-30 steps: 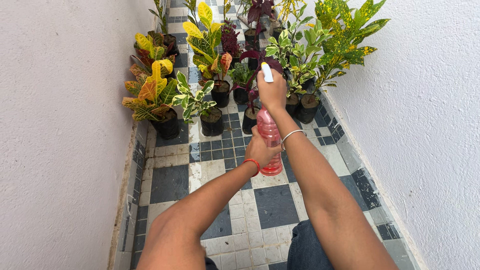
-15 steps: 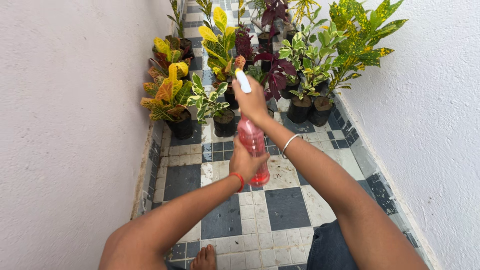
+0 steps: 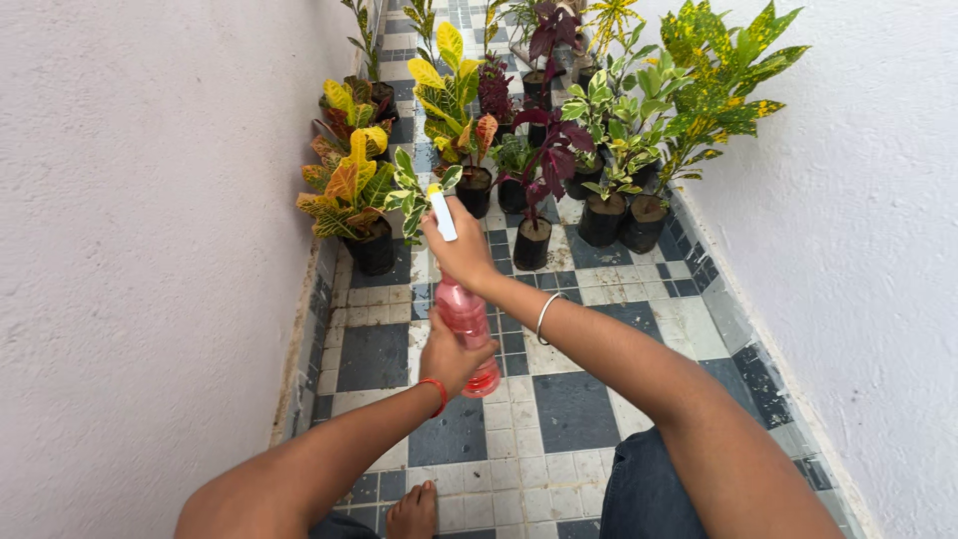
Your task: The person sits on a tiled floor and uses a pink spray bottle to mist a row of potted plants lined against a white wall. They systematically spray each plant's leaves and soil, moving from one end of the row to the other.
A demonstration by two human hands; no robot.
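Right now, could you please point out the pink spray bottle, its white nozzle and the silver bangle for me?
pink spray bottle [image 3: 463, 311]: head view, on the clear pink body between the two hands.
white nozzle [image 3: 442, 216]: head view, on the white spray head.
silver bangle [image 3: 546, 316]: head view, on the band at the right wrist.

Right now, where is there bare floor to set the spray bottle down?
Bare tiles lie between the bottle and the right wall, in front of the potted plants. Crowded: farther along, pots fill the floor nearly wall to wall, and by the foot.

A pink spray bottle [image 3: 466, 321] is gripped by both hands — right hand [image 3: 461, 255] at the white nozzle, left hand [image 3: 449, 356] lower — near potted plants [image 3: 539, 150].
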